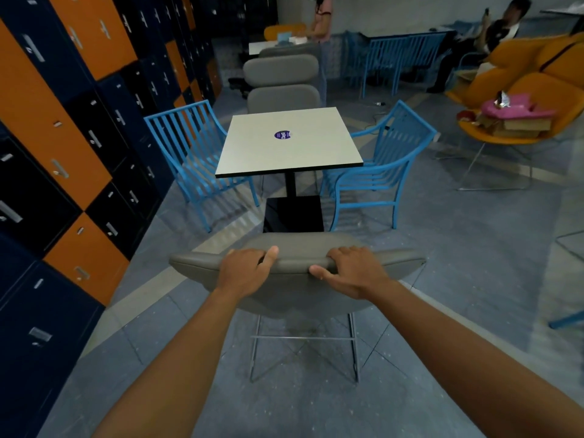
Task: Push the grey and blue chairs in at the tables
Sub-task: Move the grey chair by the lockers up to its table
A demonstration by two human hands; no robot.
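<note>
Both my hands are on the top edge of the near grey chair (297,270), backrest facing me. Left hand (245,270) is wrapped over the rim, fingers curled over the far side and out of sight, thumb up on top. Right hand (354,271) is the same: fingers pressed together over the rim, thumb pinching the near face underneath. So it's a firm two-handed grip, both hands closed on the backrest.

The chair sits just short of the square table (289,140), apart from it, roughly in line w/ the black pedestal base (294,213). Seat isn't under the tabletop yet.

To do this well, I'd say: push evenly w/ both hands so it goes straight, not yawing. Keep the push low and forward; the wire sled legs (303,352) could prob. snag on the floor tile joints or bump the base plate. Aim between the two side chairs and stop once the seat slides under the edge, before the backrest hits the tabletop.

Count:
- grey chairs: 3 that I can make out, mine plus 2 grey backs (282,85) beyond the table, maybe a 3rd edge behind, unclear.
- blue slatted armchairs at this table: 2, left blue chair (189,153) and right blue chair (385,165), both angled a bit away from the table.
- more blue chairs (401,55) further back by the wall; no. hard to tell.
- tables: 1 near, 1 far (257,47).
</note>
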